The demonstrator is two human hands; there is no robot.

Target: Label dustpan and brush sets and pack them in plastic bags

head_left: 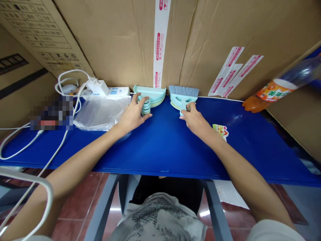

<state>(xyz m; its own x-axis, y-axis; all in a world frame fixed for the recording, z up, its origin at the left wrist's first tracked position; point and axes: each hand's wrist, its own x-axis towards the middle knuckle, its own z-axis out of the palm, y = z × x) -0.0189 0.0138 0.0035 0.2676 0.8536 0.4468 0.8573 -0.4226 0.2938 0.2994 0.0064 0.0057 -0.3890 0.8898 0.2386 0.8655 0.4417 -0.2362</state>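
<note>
Several light blue and greenish dustpans [156,94] are nested in a stack at the back of the blue table, left of centre. My left hand [134,113] has its thumb and fingers around the handles of that stack. To the right, small brushes [184,99] lie stacked, the top one light blue with grey-blue bristles pointing toward the cardboard. The fingers of my right hand [194,118] are closed on the handle of the top brush. Both stacks rest near the cardboard wall, with a small gap between them.
Clear plastic bags [101,112] lie left of my left hand, before a white power strip [119,91] with cables. Small colourful stickers [221,131] lie near my right forearm. An orange drink bottle [276,89] is at the right. Cardboard [130,43] stands behind the blue table [160,150].
</note>
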